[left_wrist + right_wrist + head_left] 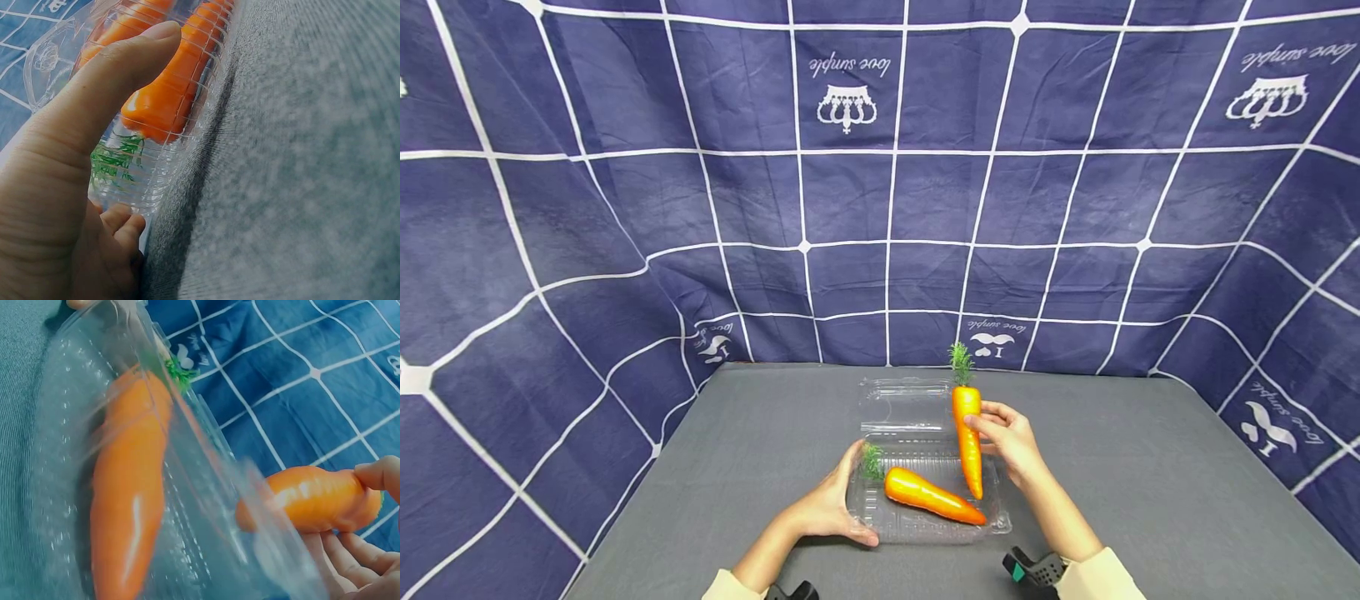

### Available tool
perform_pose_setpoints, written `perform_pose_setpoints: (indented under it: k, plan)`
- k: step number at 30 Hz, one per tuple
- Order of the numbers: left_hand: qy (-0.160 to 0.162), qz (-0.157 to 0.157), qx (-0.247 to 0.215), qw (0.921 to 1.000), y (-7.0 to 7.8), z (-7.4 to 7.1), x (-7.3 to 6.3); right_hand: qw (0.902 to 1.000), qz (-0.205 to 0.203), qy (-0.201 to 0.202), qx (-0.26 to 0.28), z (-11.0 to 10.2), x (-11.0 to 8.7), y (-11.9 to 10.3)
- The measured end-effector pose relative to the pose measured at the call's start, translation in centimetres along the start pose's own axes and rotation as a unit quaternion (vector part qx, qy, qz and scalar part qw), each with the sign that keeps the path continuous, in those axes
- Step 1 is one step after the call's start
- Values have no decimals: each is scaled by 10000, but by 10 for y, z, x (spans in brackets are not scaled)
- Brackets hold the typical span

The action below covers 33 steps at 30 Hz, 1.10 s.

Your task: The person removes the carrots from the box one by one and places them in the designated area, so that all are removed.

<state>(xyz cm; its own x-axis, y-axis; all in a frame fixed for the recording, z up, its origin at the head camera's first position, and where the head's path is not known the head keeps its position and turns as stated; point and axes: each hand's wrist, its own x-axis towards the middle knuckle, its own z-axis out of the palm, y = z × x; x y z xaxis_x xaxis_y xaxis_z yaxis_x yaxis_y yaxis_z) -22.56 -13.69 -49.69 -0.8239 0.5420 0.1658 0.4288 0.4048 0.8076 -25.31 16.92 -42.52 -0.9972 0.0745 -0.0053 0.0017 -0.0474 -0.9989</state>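
Observation:
A clear plastic clamshell box (917,533) stands on the grey table with its lid (902,407) folded open toward the back. My left hand (829,502) holds the box's left end, thumb at the front corner and fingers at the rear. In the box lies an orange carrot (928,493), its green leafy top (871,461) near my left hand. A second carrot (312,497) is pinched between thumb and fingers of my right hand (1011,440). It overlaps the right part of the box in the head view, leafy top (961,364) pointing away and tip toward me.
The grey tabletop (760,425) extends around the box on both sides. Behind it and at the sides hangs a blue curtain (940,200) with white grid lines. Dark straps (1033,568) sit at both wrists by the pale sleeves (1105,577).

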Motion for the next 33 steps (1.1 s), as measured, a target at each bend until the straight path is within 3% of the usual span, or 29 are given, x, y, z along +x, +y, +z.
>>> perform_pose_setpoints:
  k: [16,26,33]
  plan:
    - [25,24,-46,10000,1,-2,0,9990,301,315,79,-41,-1,3]
    - [0,90,-49,9999,-2,-1,1,9971,589,293,-391,-65,-3,16]
    - [36,156,2,9999,-3,0,1,9921,706,269,-1003,-75,-2,29]
